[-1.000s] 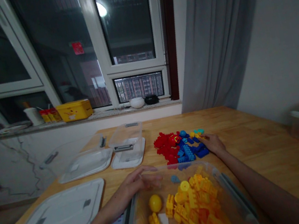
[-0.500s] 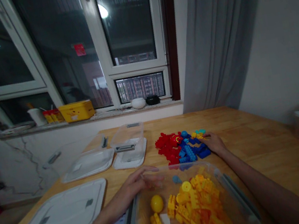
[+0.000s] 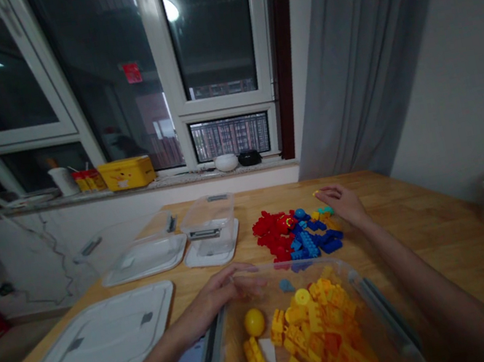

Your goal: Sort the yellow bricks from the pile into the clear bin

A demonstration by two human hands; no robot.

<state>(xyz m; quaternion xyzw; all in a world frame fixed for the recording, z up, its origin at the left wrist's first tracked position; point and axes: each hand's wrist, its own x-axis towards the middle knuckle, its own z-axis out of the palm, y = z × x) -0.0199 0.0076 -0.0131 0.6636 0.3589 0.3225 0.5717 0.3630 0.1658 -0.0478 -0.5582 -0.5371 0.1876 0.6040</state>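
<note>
1. On the wooden table [image 3: 417, 219] nearest the camera stands a clear plastic bin [image 3: 381, 306] of yellow and orange bricks [image 3: 317, 330], with a yellow ball [image 3: 254, 322] among them.
2. Left hand [image 3: 218, 294] rests on the bin's far left rim, fingers spread loosely and flat, gripping nothing.
3. Right hand [image 3: 343, 202] hovers beyond the pile of red and blue bricks [image 3: 296, 235], and seems to pinch a small yellow piece [image 3: 315, 193] at its fingertips; blur makes this uncertain.
4. Farther left lie a small clear box [image 3: 208, 224] on its lid and a large grey lid [image 3: 97, 344].
</note>
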